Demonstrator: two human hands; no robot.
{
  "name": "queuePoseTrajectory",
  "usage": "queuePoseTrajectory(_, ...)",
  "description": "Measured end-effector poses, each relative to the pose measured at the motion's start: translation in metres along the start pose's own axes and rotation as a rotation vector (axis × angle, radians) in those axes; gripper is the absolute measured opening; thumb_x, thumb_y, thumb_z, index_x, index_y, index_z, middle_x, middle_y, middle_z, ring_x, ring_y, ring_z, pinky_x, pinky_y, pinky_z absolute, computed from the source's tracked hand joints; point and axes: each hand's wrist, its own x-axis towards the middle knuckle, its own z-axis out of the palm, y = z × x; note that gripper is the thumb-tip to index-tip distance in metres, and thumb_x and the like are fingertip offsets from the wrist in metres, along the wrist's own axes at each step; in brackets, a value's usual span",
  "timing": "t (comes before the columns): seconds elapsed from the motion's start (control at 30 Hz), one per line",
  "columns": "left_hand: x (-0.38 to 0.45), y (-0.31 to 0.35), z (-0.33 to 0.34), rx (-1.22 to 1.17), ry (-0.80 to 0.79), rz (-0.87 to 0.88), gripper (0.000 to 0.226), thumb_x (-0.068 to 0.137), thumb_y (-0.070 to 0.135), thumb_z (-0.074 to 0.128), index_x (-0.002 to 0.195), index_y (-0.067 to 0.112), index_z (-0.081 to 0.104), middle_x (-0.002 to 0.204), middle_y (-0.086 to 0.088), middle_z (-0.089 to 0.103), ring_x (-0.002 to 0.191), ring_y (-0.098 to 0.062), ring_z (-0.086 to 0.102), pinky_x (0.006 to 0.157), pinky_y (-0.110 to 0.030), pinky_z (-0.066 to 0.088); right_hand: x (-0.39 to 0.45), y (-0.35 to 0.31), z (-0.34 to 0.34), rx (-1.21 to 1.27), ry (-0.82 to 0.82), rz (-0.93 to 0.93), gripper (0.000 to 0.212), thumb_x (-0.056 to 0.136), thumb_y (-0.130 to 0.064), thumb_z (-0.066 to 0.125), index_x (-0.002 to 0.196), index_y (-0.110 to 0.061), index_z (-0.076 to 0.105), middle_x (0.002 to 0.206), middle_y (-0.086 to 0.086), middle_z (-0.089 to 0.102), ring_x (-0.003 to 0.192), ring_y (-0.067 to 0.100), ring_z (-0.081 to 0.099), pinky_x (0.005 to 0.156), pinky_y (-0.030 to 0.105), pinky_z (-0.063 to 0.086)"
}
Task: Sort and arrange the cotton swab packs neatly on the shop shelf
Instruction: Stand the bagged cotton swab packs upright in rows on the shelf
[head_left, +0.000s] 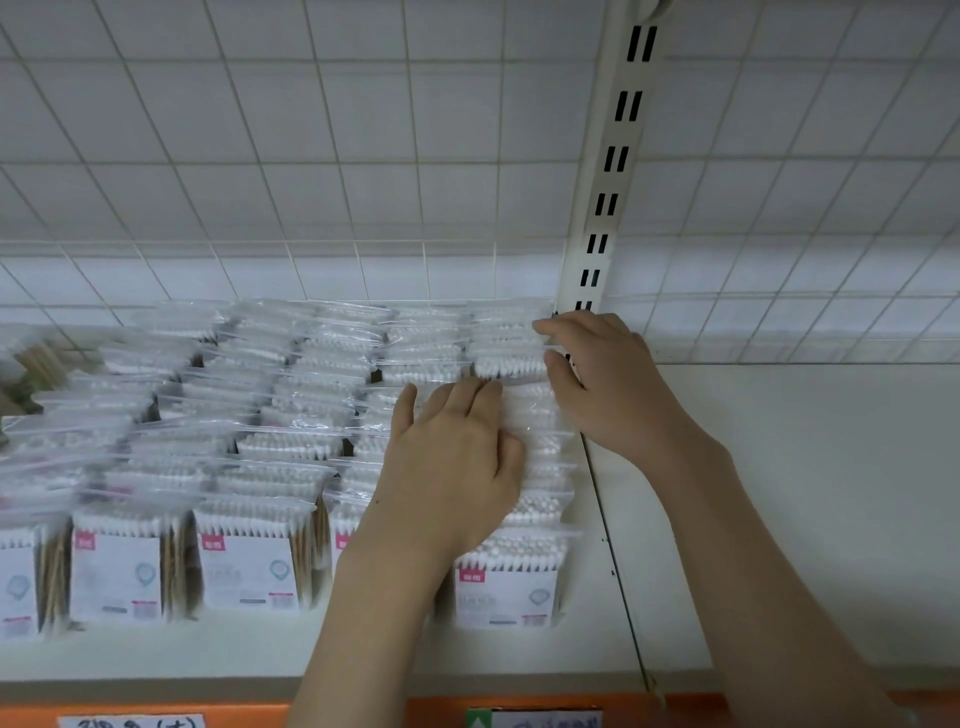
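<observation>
Grip, L hand (452, 452): palm down, fingers laid nearly straight on tops of the packs in the rightmost row; pressing, not clasping.
Grip, R hand (602, 379): fingers curled against the right edge of the rear packs (511, 343) in that row, thumb lower on the same edge; holds them from the side.
Back panel (363, 130): white wire grid over flat white sheet, square mesh, matte.
Shelf (779, 519): flat white board, smooth; bare to the right of the hands; orange strip w/ paper labels along front edge, text unreadable.
Upright (613, 171): white metal post w/ paired black slots, running from top down to behind R hand.
Cotton swab packs (249, 551): approx. five rows front-to-back on left and centre of shelf, standing upright, packed close. Clear glossy zip bags, crinkled; white swab tips bunched at top, pale wood sticks visible at sides; white card front w/ small pink tag and pink mark at bottom.
Front pack, right row (511, 582): upright, just beside L forearm.
Far-left packs: blurred, detail n/a.
</observation>
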Motion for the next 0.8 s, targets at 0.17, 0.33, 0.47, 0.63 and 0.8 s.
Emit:
queuePoseTrajectory(0.17,0.002,0.001,0.0,0.006,0.03,0.008,0.048,0.089,0.032,0.025,0.133,0.02,0.043,0.14,0.009,0.038,0.126,-0.01,0.033,0.112,-0.037,0.011,0.01,0.002,0.005,-0.009,-0.112,-0.005,0.035,0.096,-0.015,0.036,0.125,-0.019,0.055,0.124,-0.004,0.055,0.118,0.017,0.042,0.095,0.029,0.026)
queuePoseTrajectory(0.33,0.011,0.0,-0.002,0.026,0.063,0.018,0.053,0.084,0.035,0.018,0.117,0.018,0.055,0.135,0.006,0.043,0.124,-0.012,0.033,0.1,-0.029,0.018,0.007,0.002,0.006,0.061,-0.067,-0.013,0.029,0.092,-0.013,0.04,0.101,-0.021,0.067,0.105,-0.006,0.062,0.107,0.016,0.046,0.094,0.031,0.031)
queuePoseTrajectory(0.47,0.021,-0.003,0.001,0.024,0.021,0.024,0.043,0.096,0.037,0.026,0.122,0.016,0.051,0.151,0.004,0.026,0.141,-0.01,0.009,0.113,-0.036,0.003,0.009,0.001,0.003,0.054,-0.066,-0.024,0.029,0.091,-0.012,0.042,0.098,-0.021,0.068,0.101,-0.005,0.062,0.106,0.016,0.046,0.095,0.033,0.033)
queuePoseTrajectory(0.63,0.021,-0.003,0.002,0.004,0.006,0.028,0.043,0.096,0.04,0.027,0.126,0.017,0.047,0.153,0.003,0.023,0.141,-0.01,0.011,0.114,-0.037,0.001,0.01,0.003,0.001,0.081,-0.101,-0.009,0.024,0.091,-0.016,0.045,0.099,-0.024,0.067,0.1,-0.005,0.06,0.104,0.016,0.048,0.094,0.034,0.034)
queuePoseTrajectory(0.8,0.014,-0.001,0.001,0.048,0.059,0.031,0.04,0.095,0.039,0.03,0.112,0.016,0.058,0.135,0.002,0.042,0.122,-0.016,0.041,0.108,-0.033,0.019,0.021,0.004,-0.004,0.121,-0.144,0.032,0.015,0.09,-0.022,0.053,0.099,-0.018,0.065,0.1,-0.004,0.062,0.095,0.012,0.057,0.09,0.038,0.045)
